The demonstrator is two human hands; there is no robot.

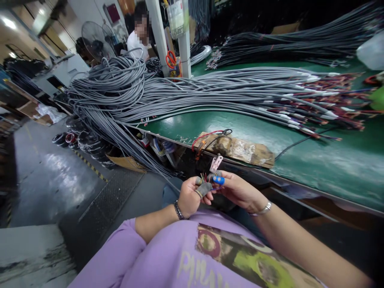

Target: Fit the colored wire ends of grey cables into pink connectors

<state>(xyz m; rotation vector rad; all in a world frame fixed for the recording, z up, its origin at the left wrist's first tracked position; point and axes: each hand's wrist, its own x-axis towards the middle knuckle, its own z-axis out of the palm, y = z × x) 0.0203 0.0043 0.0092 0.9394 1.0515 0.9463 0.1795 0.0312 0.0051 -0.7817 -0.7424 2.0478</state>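
Note:
My left hand (190,197) is closed around the end of a cable, with grey wrapping on its fingers. Thin coloured wires (204,177) fan upward out of that grip. My right hand (237,190) meets it from the right, fingertips pinched together at the wires; a blue cover (218,180) sits on one finger. What exactly the right fingertips hold is partly hidden. Just above them, a pale pink perforated piece (216,163) stands at the table edge. Behind it a taped wooden board (246,152) lies on the table, with red and black leads at its left end.
On the green table (300,160) lies a long bundle of grey cables (210,90), stripped ends at right, drooping over the left edge. Black cables (270,48) lie behind. A post (184,52) carries orange-handled scissors (171,59). A person (138,42) is at the back.

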